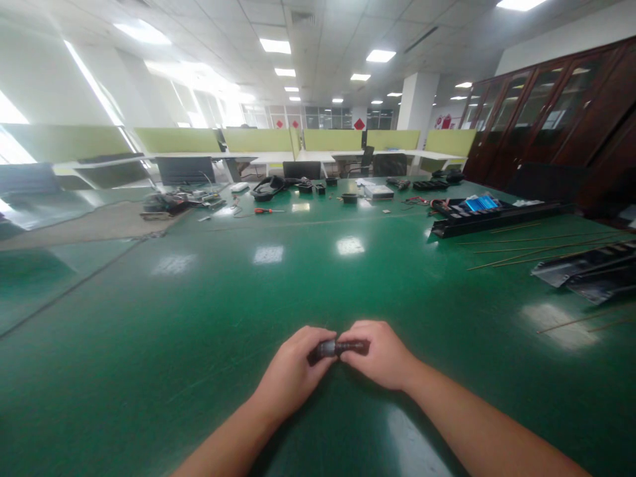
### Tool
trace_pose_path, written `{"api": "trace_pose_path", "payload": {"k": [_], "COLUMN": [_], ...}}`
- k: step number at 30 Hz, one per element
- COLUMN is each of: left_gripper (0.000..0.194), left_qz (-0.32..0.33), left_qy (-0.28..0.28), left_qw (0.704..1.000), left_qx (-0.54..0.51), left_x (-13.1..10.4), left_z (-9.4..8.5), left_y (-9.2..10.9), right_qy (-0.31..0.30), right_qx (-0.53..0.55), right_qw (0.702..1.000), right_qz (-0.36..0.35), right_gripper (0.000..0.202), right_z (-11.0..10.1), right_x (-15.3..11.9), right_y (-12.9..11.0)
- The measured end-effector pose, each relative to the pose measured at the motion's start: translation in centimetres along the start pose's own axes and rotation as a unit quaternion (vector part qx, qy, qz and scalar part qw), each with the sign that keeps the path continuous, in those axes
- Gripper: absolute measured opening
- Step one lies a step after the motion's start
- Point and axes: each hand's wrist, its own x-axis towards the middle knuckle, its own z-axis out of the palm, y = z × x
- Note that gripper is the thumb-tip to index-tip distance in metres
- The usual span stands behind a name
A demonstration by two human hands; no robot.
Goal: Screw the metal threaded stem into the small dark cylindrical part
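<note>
Both hands meet over the green tabletop (pixel 298 285) near its front, gripping one short dark cylinder with a grey band (pixel 326 348). Its kind cannot be made out. The fingers of my left hand (pixel 297 361) are closed round the thicker left end. At the right, my right hand (pixel 380 354) pinches the narrower dark end between thumb and fingers. The cylinder lies level, pointing left to right, and its two ends are partly hidden by my fingers.
A red-handled screwdriver (pixel 265 211) lies farther back. Behind it are a black headset-like thing (pixel 272 187) and a white box (pixel 378 191). At right are a long black channel (pixel 477 218), thin rods (pixel 527 255) and more black channels (pixel 591 268). Assorted parts (pixel 181 200) pile up back left.
</note>
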Motion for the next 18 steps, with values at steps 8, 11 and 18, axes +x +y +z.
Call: {"api": "trace_pose_path", "payload": {"k": [8, 11, 18], "left_gripper": [0.023, 0.023, 0.023], "left_qz": [0.001, 0.003, 0.007], "left_qy": [0.002, 0.003, 0.003], "left_qw": [1.000, 1.000, 1.000], "left_qx": [0.003, 0.007, 0.014], "left_x": [-0.09, -0.11, -0.14], "left_z": [-0.06, -0.08, -0.12], "left_y": [0.18, 0.16, 0.19], "right_qy": [0.000, -0.006, -0.008], "right_qx": [-0.011, -0.014, -0.019], "right_qw": [1.000, 1.000, 1.000], "right_qz": [-0.013, -0.020, -0.021], "right_gripper": [0.014, 0.014, 0.013], "right_z": [0.10, 0.01, -0.22], "right_x": [0.11, 0.12, 0.16], "right_y": [0.29, 0.18, 0.00]}}
